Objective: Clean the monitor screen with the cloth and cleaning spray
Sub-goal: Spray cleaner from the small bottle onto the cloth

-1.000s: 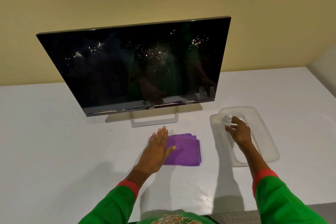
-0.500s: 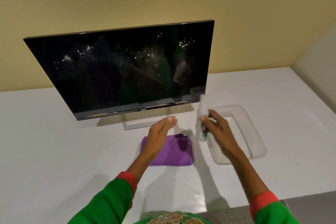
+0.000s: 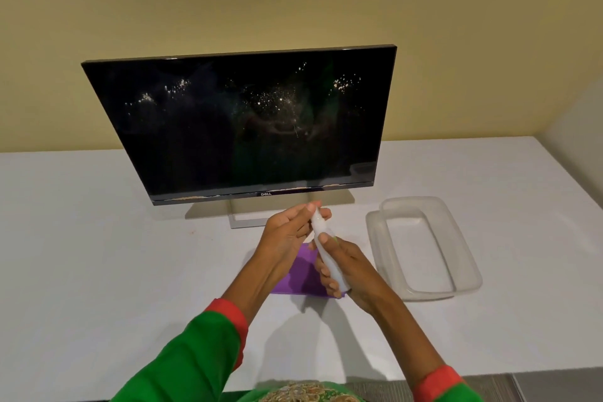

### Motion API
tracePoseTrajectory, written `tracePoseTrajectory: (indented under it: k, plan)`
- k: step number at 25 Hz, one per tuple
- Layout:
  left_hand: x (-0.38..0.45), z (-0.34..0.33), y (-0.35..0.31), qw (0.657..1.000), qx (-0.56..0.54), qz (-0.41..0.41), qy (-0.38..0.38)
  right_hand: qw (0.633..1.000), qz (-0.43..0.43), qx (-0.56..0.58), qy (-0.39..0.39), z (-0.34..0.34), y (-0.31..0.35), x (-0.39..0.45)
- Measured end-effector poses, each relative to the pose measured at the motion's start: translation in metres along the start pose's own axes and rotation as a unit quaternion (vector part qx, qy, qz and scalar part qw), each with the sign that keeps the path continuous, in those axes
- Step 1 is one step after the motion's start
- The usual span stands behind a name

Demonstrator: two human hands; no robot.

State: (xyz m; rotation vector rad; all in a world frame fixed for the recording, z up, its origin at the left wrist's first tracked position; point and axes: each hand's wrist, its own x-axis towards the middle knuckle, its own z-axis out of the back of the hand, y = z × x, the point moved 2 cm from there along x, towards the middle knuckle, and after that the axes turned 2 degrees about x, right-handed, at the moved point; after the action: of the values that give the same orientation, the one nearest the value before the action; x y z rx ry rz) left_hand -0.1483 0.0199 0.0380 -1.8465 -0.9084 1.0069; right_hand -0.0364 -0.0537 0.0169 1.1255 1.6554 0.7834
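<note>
Spray bottle [image 3: 327, 251] — in front of monitor [image 3: 241, 127], held above purple cloth [image 3: 301, 274]; right hand [image 3: 350, 269] wrapped around body, left hand [image 3: 287, 232] pinching cap. Clear tray [image 3: 470, 271] — right of monitor's stand.

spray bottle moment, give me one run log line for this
right hand grips spray bottle body | left hand pinches its cap end | purple cloth flat on table | monitor screen speckled, unwiped | clear tray empty
</note>
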Motion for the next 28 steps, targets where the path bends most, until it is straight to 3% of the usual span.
tracePoseTrajectory:
  k: [2, 4, 6, 9, 10, 11, 13, 15, 17, 20, 24, 28]
  plan:
    - [-0.003, 0.007, 0.003, 0.999, 0.017, 0.0, -0.05, 0.988, 0.018, -0.125, -0.083, -0.006, -0.007, 0.001]
    - [-0.005, 0.011, 0.01, 0.995, 0.008, 0.022, -0.099, 0.936, 0.04, -0.303, -0.175, -0.012, -0.013, 0.003]
    - [-0.002, 0.012, 0.02, 0.985, -0.005, 0.065, -0.158, 0.867, 0.049, -0.445, -0.219, -0.017, -0.017, 0.003]
    - [0.004, 0.029, 0.019, 0.962, -0.008, 0.107, -0.252, 0.707, 0.041, -0.659, -0.253, -0.018, -0.02, -0.002]
    - [0.007, 0.044, 0.013, 0.955, -0.015, 0.108, -0.274, 0.68, 0.048, -0.685, -0.257, -0.017, -0.024, -0.008]
    - [0.01, 0.061, 0.005, 0.952, -0.025, 0.105, -0.287, 0.688, 0.061, -0.676, -0.256, -0.018, -0.029, -0.015]
    - [0.014, 0.086, -0.006, 0.957, -0.026, 0.11, -0.267, 0.795, 0.08, -0.556, -0.229, -0.016, -0.035, -0.024]
    - [0.013, 0.081, -0.005, 0.97, 0.048, 0.134, -0.197, 0.91, 0.065, -0.363, -0.187, -0.014, -0.031, -0.023]
    - [0.009, 0.064, 0.005, 0.975, 0.088, 0.138, -0.151, 0.959, 0.043, -0.236, -0.151, -0.015, -0.028, -0.02]
    - [0.004, 0.045, 0.014, 0.978, 0.088, 0.121, -0.145, 0.991, 0.05, -0.095, -0.084, -0.014, -0.023, -0.018]
    - [0.0, 0.033, 0.011, 0.973, 0.173, 0.036, -0.15, 0.995, 0.074, 0.072, 0.01, -0.011, -0.016, -0.012]
    - [0.0, 0.039, 0.007, 0.959, 0.232, -0.035, -0.159, 0.992, 0.075, 0.094, 0.026, -0.005, -0.016, -0.004]
